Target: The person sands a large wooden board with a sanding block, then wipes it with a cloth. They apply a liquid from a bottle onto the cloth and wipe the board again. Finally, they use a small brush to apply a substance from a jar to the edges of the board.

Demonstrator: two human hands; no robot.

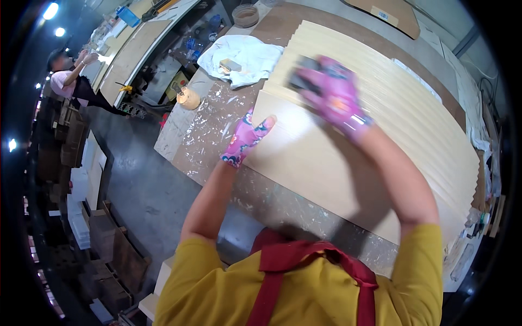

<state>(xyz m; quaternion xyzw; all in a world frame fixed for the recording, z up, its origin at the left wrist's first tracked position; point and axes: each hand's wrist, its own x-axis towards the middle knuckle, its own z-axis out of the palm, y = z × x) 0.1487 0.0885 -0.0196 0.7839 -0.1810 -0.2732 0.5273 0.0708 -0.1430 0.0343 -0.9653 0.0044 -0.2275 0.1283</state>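
Observation:
A row of pale, cream-coloured flat panels (pixel 380 122) lies overlapped like steps on the worktable. The nearest panel (pixel 304 155) shows the most bare surface. My right hand (pixel 337 95), in a pink flowered glove, is closed around a dark grey block (pixel 306 76) that looks like a sanding block, over the panels' left part; motion blurs both. My left hand (pixel 248 138), gloved alike with a bare thumb tip, grips the nearest panel's left edge. Its thumb lies on top and the other fingers are partly hidden.
Left of the panels, a white cloth (pixel 242 57) carries a small block (pixel 230 65). A wooden-looking pot with a brush (pixel 188 98) stands on the paint-spattered table (pixel 209 127). Behind is a round tub (pixel 245 16). A person (pixel 76 81) works at a far-left bench (pixel 136 49).

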